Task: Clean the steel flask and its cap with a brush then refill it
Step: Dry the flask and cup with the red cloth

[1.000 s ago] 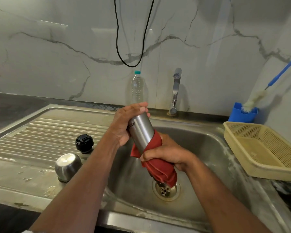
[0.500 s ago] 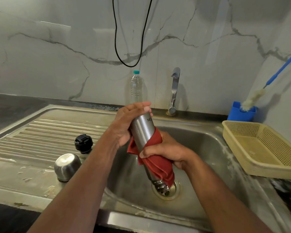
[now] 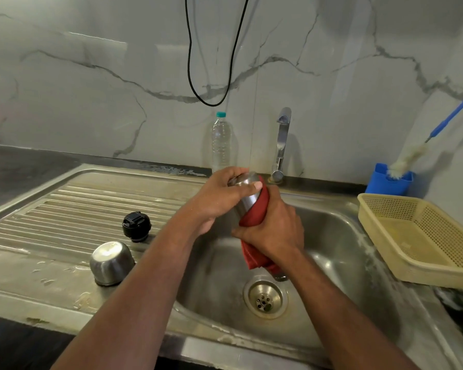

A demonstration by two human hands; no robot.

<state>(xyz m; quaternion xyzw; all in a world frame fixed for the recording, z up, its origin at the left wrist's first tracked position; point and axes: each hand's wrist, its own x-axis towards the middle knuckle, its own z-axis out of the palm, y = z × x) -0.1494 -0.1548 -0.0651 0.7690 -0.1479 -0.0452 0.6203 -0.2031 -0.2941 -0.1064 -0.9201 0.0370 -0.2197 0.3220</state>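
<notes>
The steel flask (image 3: 247,201) hangs upside down over the sink basin (image 3: 329,252), tilted, its mouth pointing at the drain. My left hand (image 3: 219,201) grips its upper end, the base. My right hand (image 3: 275,233) wraps a red cloth (image 3: 254,213) around the flask's body, hiding most of it. On the draining board stand the steel cup cap (image 3: 111,263), upside down, and the black stopper (image 3: 136,226). The bottle brush (image 3: 409,158), with a blue handle, leans in a blue holder (image 3: 385,182) at the back right.
A tap (image 3: 281,145) rises behind the basin, beside a clear water bottle (image 3: 220,142). A beige plastic basket (image 3: 422,236) sits on the right rim. The drain (image 3: 265,299) lies below the flask. A black cable (image 3: 211,49) loops down the marble wall.
My right hand has slid the red cloth up the flask toward my left hand. The flask has lifted a little away from the drain.
</notes>
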